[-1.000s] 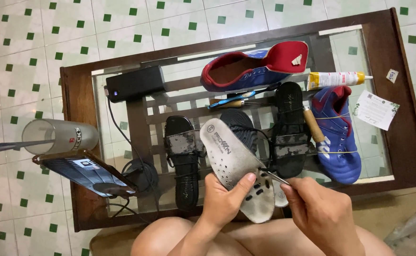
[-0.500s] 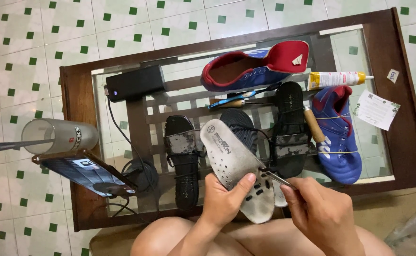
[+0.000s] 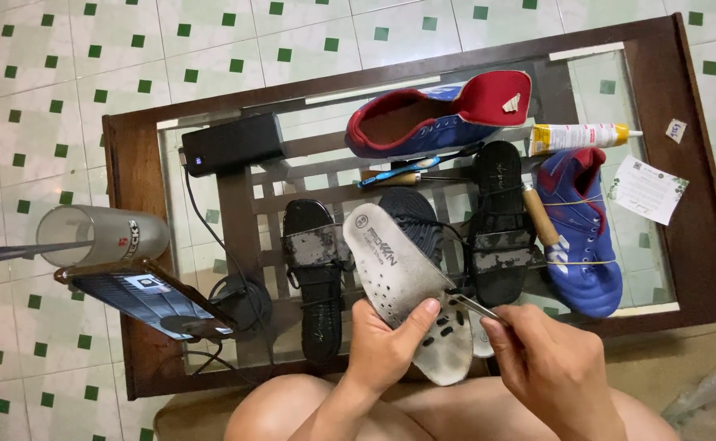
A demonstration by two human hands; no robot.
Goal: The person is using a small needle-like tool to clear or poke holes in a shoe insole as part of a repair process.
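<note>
left hand clamped on grey insole | right hand pinches thin metal tool | risk: tip may slip off the insole edge toward the left thumb

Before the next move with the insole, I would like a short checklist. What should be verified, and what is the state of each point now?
1. Left hand grips the insole firmly, thumb on top: ok.
2. Right hand holds the thin metal tool near its rear end: ok.
3. Tool tip sits at the insole's right edge: ok, though the exact contact point cannot be told.
4. Left thumb is away from the tool tip: not ok, it lies close.
5. Insole is lifted off the glass table: cannot tell.
6. Glue tube is closed: cannot tell.
</note>
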